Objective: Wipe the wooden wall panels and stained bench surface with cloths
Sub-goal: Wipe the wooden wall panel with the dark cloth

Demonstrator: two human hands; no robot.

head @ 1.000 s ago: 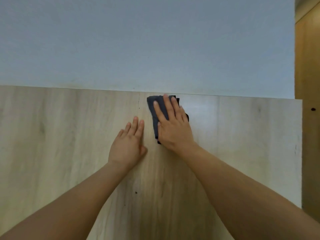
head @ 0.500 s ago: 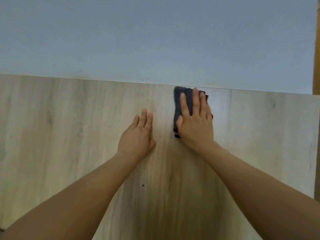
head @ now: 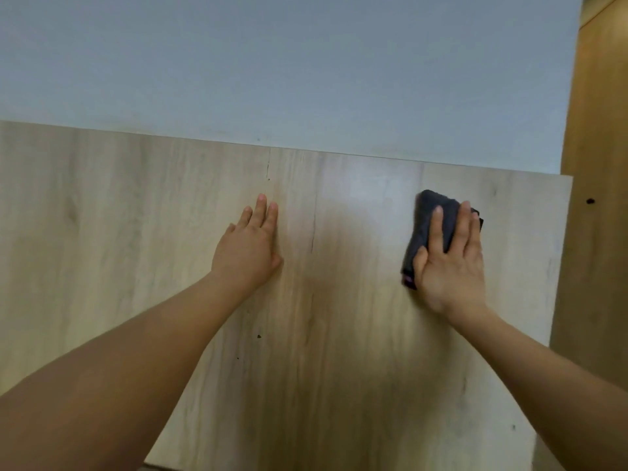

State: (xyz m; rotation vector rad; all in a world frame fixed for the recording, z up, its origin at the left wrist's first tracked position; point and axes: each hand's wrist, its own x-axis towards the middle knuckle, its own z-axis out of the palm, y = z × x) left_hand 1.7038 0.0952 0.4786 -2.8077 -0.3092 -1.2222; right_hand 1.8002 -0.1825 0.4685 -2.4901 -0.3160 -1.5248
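Head view showed the right hand (head: 450, 263) pressing a dark cloth (head: 429, 226) flat on the wooden wall panel (head: 170, 198), fingers straight. Left hand (head: 248, 246) lay flat, fingers together. That cloth looked soft and light, best pressed with a flat palm.

Soft, even, rather dim light. A pale glare patch lies on the wooden wall panel (head: 370, 192) near its top edge. Faint shadows fall under both forearms. The dark cloth (head: 429, 226) looks slightly blurred; edges bend a little
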